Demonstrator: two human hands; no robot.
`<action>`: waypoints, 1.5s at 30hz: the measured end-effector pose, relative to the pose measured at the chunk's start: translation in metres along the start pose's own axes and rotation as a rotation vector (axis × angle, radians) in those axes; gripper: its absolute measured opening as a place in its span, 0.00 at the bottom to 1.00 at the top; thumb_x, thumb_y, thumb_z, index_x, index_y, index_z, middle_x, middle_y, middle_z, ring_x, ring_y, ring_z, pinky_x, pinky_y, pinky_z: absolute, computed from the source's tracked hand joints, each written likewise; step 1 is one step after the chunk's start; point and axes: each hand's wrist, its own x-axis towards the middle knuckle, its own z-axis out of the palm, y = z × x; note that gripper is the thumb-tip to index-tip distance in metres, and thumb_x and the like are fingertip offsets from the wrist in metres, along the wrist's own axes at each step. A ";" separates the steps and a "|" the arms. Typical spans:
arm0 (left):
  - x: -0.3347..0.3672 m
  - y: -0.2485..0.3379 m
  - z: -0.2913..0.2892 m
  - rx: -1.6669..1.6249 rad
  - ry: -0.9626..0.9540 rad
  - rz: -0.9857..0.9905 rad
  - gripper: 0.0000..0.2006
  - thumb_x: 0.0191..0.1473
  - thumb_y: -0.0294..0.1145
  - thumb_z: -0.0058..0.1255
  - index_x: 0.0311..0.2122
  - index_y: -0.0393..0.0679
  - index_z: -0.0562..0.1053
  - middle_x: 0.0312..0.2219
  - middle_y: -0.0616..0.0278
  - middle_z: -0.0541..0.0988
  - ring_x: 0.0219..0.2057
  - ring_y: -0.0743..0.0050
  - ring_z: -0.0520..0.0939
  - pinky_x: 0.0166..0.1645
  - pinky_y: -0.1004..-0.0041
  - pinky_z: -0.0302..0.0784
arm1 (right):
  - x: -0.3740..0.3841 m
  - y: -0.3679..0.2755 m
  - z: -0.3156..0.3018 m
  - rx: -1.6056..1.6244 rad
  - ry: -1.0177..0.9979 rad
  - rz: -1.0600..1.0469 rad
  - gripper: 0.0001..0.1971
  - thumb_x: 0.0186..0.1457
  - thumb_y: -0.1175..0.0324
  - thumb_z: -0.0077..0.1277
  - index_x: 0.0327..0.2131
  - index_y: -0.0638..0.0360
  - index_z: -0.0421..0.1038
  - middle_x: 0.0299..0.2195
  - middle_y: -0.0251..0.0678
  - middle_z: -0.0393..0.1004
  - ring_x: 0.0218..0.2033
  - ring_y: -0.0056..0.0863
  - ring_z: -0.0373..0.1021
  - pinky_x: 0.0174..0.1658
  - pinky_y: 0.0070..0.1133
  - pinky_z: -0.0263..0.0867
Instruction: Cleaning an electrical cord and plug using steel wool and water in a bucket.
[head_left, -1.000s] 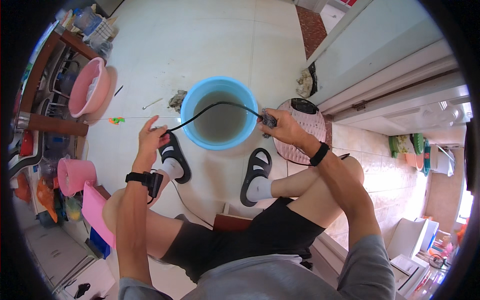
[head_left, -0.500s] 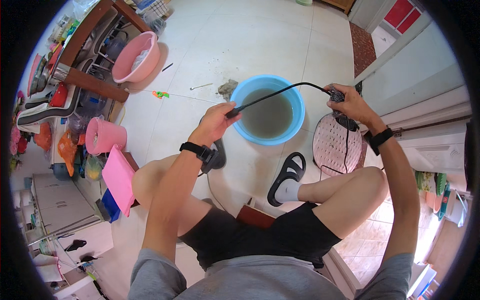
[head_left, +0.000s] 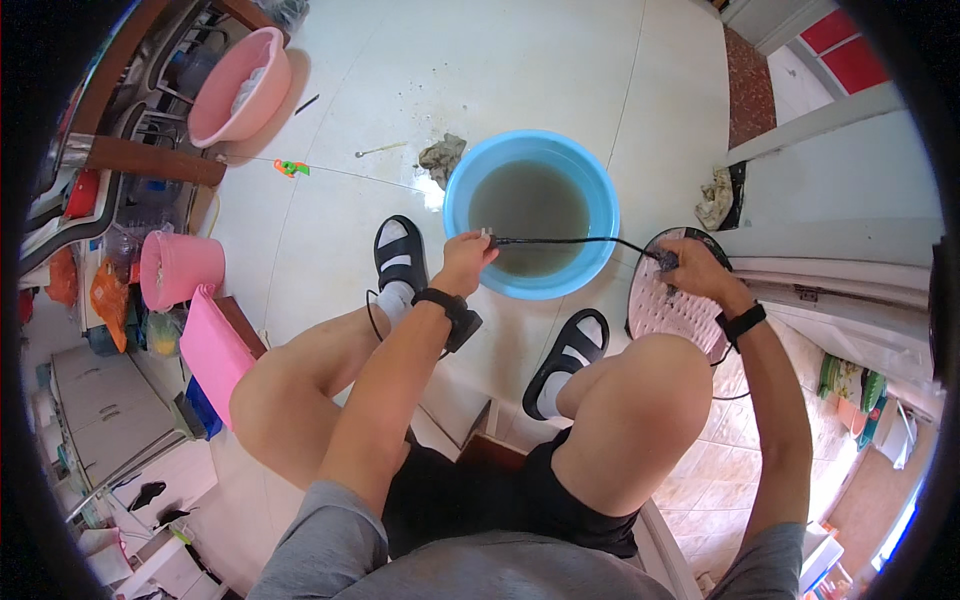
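Observation:
A black power cord (head_left: 565, 240) is stretched nearly straight between my hands, over the near part of a blue basin (head_left: 531, 289) of murky water. My left hand (head_left: 466, 262) is closed on its plug (head_left: 489, 237), with metal prongs showing at the fingertips. My right hand (head_left: 700, 270) grips a dark, shiny wad (head_left: 664, 259), which looks like a scouring pad, around the cord. Under the right hand lies an oval, pale pink, dimpled panel (head_left: 660, 312) with a dark rim. The cord's far end is partly hidden by my right arm and knee.
A grey rag (head_left: 441, 160) lies left of the basin; another crumpled cloth (head_left: 715, 198) is by the door frame. A pink basin (head_left: 277, 100), a pink bucket (head_left: 205, 270) and a green-orange toy (head_left: 291, 168) are at left. My sandalled feet flank the space before the basin.
The cord has gone from an arch to nearly straight. Both hands are lower in the view, and the left has turned so the prongs show. The view has shifted; my left foot is now visible.

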 end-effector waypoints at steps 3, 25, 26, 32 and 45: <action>0.024 -0.014 -0.005 0.178 0.002 0.044 0.14 0.56 0.20 0.51 0.48 0.31 0.70 0.39 0.57 0.76 0.39 0.68 0.78 0.44 0.71 0.80 | 0.012 0.015 0.025 -0.200 0.050 -0.022 0.14 0.44 0.74 0.51 0.38 0.59 0.74 0.26 0.46 0.75 0.30 0.41 0.74 0.34 0.33 0.69; -0.021 0.003 0.047 1.219 -0.304 0.899 0.20 0.47 0.26 0.57 0.49 0.43 0.74 0.44 0.49 0.77 0.45 0.49 0.77 0.49 0.59 0.73 | 0.005 -0.019 0.051 -0.111 0.430 -0.272 0.16 0.46 0.80 0.49 0.40 0.57 0.74 0.31 0.44 0.74 0.34 0.43 0.72 0.37 0.32 0.68; -0.032 0.002 0.059 1.221 -0.301 0.910 0.20 0.47 0.26 0.57 0.49 0.43 0.74 0.44 0.49 0.77 0.45 0.49 0.77 0.49 0.59 0.73 | 0.002 -0.024 0.050 -0.022 0.437 -0.283 0.16 0.47 0.81 0.49 0.41 0.59 0.74 0.31 0.43 0.74 0.32 0.40 0.73 0.37 0.30 0.69; -0.077 0.009 0.109 1.039 -0.408 1.177 0.16 0.52 0.30 0.57 0.47 0.41 0.75 0.40 0.48 0.78 0.40 0.47 0.77 0.47 0.60 0.73 | -0.015 -0.046 0.044 0.342 0.541 -0.257 0.14 0.50 0.83 0.53 0.43 0.64 0.73 0.28 0.36 0.74 0.29 0.20 0.68 0.34 0.20 0.67; -0.139 0.131 0.143 1.062 -0.712 1.046 0.10 0.56 0.27 0.52 0.43 0.42 0.77 0.35 0.55 0.79 0.36 0.59 0.79 0.41 0.69 0.73 | -0.009 -0.094 0.053 0.442 0.704 -0.351 0.13 0.53 0.76 0.54 0.44 0.61 0.73 0.29 0.36 0.75 0.28 0.19 0.67 0.35 0.20 0.66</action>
